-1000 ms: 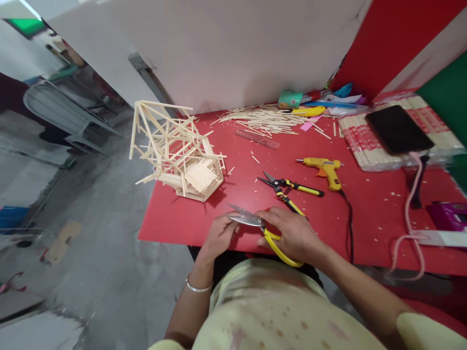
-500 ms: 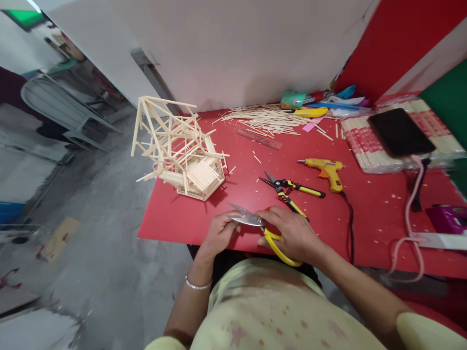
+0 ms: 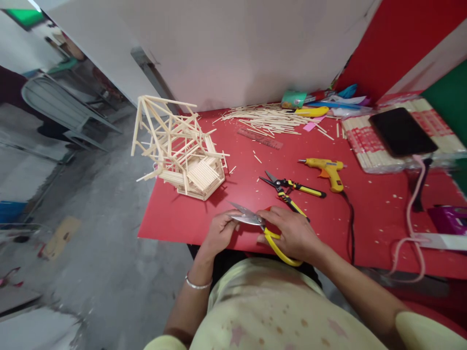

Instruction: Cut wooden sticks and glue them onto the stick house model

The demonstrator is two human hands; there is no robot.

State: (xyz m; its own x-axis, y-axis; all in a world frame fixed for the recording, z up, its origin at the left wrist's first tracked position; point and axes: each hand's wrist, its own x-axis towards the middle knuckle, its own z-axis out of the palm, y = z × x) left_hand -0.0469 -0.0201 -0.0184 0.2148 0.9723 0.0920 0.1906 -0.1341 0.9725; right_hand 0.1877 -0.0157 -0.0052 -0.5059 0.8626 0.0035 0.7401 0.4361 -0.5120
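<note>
My right hand [image 3: 292, 231] is closed on a pair of scissors [image 3: 248, 217] with yellow handles, near the table's front edge. The blades are parted and point left. Close against the blades is my left hand [image 3: 221, 231], its fingers pinched together; whatever lies between them is too small or hidden to name. Beyond my left hand, a model built of thin wooden sticks [image 3: 202, 175] stands at the table's left end. Black and yellow snips [image 3: 288, 187] lie with jaws apart just past my right hand.
A yellow glue gun [image 3: 324, 170] with a black cord lies to the right. Loose sticks [image 3: 270, 119], a ruler [image 3: 259, 138] and a yellow cutter [image 3: 312, 112] are at the back. A phone [image 3: 401, 131] rests on packed sticks [image 3: 361, 146]. The red table [image 3: 171, 226] ends at the left above grey floor.
</note>
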